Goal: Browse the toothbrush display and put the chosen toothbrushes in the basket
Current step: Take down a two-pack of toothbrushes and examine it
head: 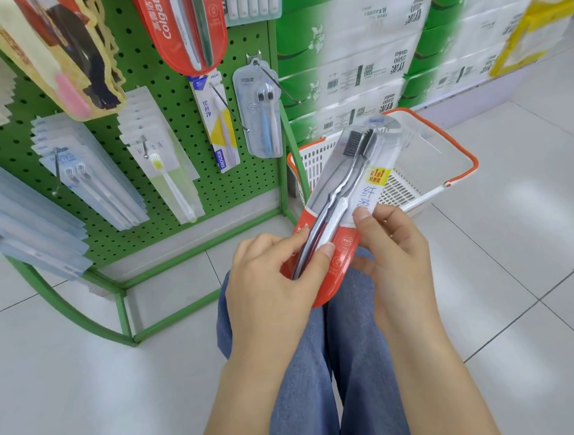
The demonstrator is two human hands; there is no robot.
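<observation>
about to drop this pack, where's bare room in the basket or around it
The white basket shows bare mesh floor under the toothbrush pack. Bare floor tile lies to its right. Crowded: the green pegboard rack on its left, tissue packs behind.

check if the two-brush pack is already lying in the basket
No, both the left hand and right hand hold the toothbrush pack above the white basket.

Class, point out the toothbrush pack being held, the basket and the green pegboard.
toothbrush pack (351, 178), head view, clear front
basket (459, 150), head view, orange rim
green pegboard (179, 88), head view, bare panel
</observation>
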